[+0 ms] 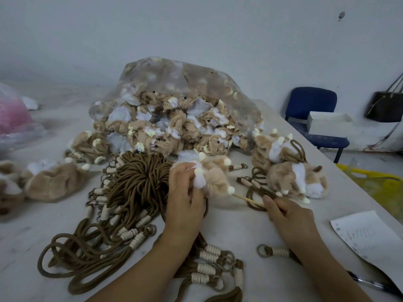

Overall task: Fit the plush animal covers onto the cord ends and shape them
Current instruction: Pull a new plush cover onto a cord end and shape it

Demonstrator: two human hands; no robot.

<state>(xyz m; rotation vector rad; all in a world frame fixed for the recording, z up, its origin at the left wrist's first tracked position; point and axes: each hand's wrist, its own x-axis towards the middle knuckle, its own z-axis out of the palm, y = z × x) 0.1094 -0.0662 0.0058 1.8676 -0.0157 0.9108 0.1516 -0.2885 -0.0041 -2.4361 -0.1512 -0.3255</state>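
- Plush cover (214,178), tan with white patches and cream feet, was held just above the table (237,225) near its middle, in front of the heap of cords.
- Left hand (185,203) pinched the cover's white end between thumb and curled fingers, probably to steady it while its shape was worked.
- Right hand (290,214) pinched a thin wooden stick (247,198) near its back end. The tip met the cover's lower edge beside a cream foot.
- The stick looked meant for poking the feet and ears out, but whether its tip had entered the fabric could not be told.
- Plush and fingers hid whether a cord end sat inside the cover yet.
- Brown cords (135,182), bound with cream collars and rings, lay heaped just left of the cover, close enough to draw the next one.
- Finished animals (296,177) lay to the right with cord loops showing, likely kept apart from the unfinished work.
- A clear bag (185,79) behind the cords spilled limp, unshaped covers toward the person as the supply.
- A few limp covers (50,182) lay at the far left.
- A written sheet of paper (366,236) and a pen (370,283) rested by the right forearm, perhaps for keeping count.
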